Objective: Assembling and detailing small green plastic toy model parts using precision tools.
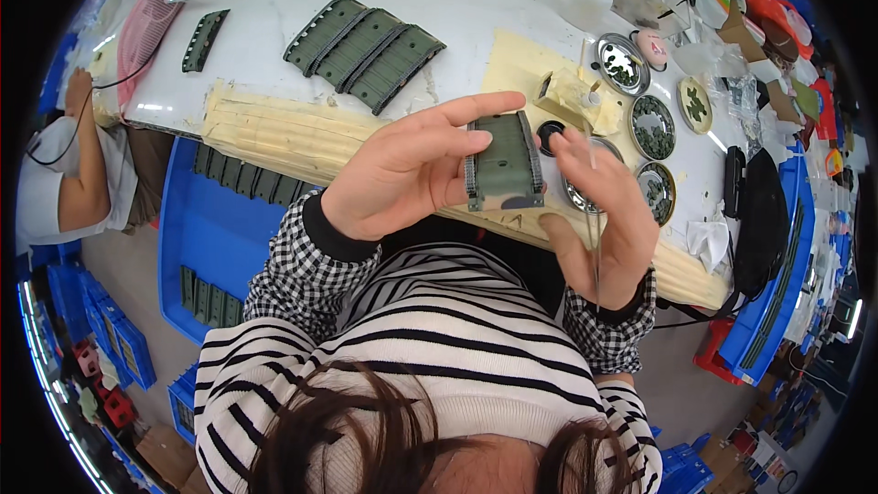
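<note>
A dark green toy tank hull (503, 160) with tracks along its two sides sits upright in my left hand (398, 165). My thumb and fingers grip it from the left. My right hand (608, 210) is just right of the hull, its thumb and forefinger apart. Thin metal tweezers (596, 247) lie against that palm, and the curled fingers partly hide how they are held. Beyond my hands, several similar green hulls (366, 53) stand side by side on the white table (274, 0).
Round metal dishes (653, 128) with small green parts stand to the right, near a yellowish wrapped block (581, 101). Tape-covered padding (274, 133) runs along the near edge. A blue bin (206, 229) with more hulls is lower left. Another person's arm (82, 155) is at far left.
</note>
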Demonstrator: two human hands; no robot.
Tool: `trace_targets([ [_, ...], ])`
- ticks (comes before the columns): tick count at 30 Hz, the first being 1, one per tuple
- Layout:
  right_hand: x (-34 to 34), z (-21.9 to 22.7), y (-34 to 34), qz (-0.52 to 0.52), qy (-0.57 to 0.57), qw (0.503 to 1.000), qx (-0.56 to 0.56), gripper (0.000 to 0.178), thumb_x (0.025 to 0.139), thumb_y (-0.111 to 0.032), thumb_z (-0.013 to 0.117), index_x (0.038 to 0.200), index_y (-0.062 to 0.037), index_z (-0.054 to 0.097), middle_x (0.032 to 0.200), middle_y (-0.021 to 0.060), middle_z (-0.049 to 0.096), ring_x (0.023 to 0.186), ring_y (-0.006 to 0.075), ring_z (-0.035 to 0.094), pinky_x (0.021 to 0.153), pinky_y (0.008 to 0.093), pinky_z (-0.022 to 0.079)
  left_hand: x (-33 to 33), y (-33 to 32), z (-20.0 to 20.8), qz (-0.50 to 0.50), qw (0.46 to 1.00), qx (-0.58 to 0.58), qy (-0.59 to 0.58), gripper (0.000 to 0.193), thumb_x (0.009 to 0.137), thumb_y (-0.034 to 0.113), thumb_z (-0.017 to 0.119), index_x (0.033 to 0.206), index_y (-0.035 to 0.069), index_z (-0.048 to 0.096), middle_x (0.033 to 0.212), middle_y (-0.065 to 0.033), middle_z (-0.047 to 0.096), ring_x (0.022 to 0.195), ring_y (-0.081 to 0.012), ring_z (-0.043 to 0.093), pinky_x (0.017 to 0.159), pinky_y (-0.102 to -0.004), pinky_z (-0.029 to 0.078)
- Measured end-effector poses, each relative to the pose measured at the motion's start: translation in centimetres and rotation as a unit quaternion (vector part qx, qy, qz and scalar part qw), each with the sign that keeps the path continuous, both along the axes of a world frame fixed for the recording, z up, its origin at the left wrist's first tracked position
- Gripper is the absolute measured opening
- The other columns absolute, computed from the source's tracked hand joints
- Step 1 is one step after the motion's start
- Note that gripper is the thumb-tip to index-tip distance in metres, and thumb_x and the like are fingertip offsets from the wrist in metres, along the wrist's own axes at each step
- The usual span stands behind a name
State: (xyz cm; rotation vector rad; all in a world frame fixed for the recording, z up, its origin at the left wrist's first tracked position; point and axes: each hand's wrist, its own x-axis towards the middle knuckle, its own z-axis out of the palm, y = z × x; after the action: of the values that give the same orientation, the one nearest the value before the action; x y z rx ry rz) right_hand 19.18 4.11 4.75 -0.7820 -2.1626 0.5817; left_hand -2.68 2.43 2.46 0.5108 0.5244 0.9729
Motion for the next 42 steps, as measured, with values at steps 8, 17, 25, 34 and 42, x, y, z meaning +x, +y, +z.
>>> trace_targets([
  [8,-0.2,-1.2,0.1,0.023,-0.001,1.0,0.019,0.041,0.066,-0.006,0.08,0.105,-0.0032,0.067,0.097,0.0126,0.069,0.087,0.0277,0.067,0.076,0.0343,0.054,-0.1,-1.1,0.0,-0.097,0.993,-0.065,0.019,0.054,0.103,0.03,0.033,0.146,-0.002,0.025,0.129,-0.02,0.051,0.105,-0.0288,0.063,0.088,-0.0392,0.056],
  [17,-0.4,-0.9,-0.2,-0.04,0.055,0.997,-0.036,0.028,0.073,0.001,0.075,0.099,-0.0002,0.067,0.085,0.0118,0.068,0.071,0.0214,0.065,0.065,0.0286,0.051,0.2,-1.9,-0.4,-0.2,0.976,-0.044,0.074,0.064,0.101,0.053,0.02,0.141,0.003,0.029,0.114,-0.0263,0.058,0.092,-0.0327,0.068,0.081,-0.0374,0.058],
  [25,-0.1,-1.1,-1.1,-0.04,0.059,0.996,-0.048,0.024,0.075,0.001,0.072,0.098,0.001,0.068,0.086,0.0121,0.068,0.072,0.0202,0.065,0.065,0.0275,0.051,0.2,-2.9,-0.6,-0.213,0.972,-0.047,0.092,0.068,0.1,0.056,0.02,0.14,0.001,0.025,0.112,-0.027,0.059,0.088,-0.0311,0.069,0.074,-0.0346,0.059],
  [34,0.3,-0.8,-2.8,-0.038,0.086,0.995,-0.019,0.025,0.074,0.0,0.074,0.098,0.0008,0.067,0.085,0.0132,0.067,0.071,0.0211,0.065,0.063,0.0276,0.05,-0.1,-4.7,1.4,-0.157,0.952,0.075,0.251,0.059,0.097,0.038,0.051,0.141,0.004,0.032,0.093,-0.0167,0.061,0.064,-0.0202,0.063,0.061,-0.0242,0.054],
  [42,0.4,0.1,-4.7,-0.028,0.05,0.998,0.038,0.027,0.085,-0.014,0.068,0.105,0.0031,0.064,0.097,0.0138,0.069,0.086,0.0267,0.065,0.08,0.0323,0.049,2.8,-5.2,-0.7,0.262,0.722,0.474,0.43,0.044,0.071,-0.004,0.071,0.114,0.006,0.066,0.093,-0.0089,0.067,0.089,-0.0234,0.066,0.085,-0.0333,0.051],
])
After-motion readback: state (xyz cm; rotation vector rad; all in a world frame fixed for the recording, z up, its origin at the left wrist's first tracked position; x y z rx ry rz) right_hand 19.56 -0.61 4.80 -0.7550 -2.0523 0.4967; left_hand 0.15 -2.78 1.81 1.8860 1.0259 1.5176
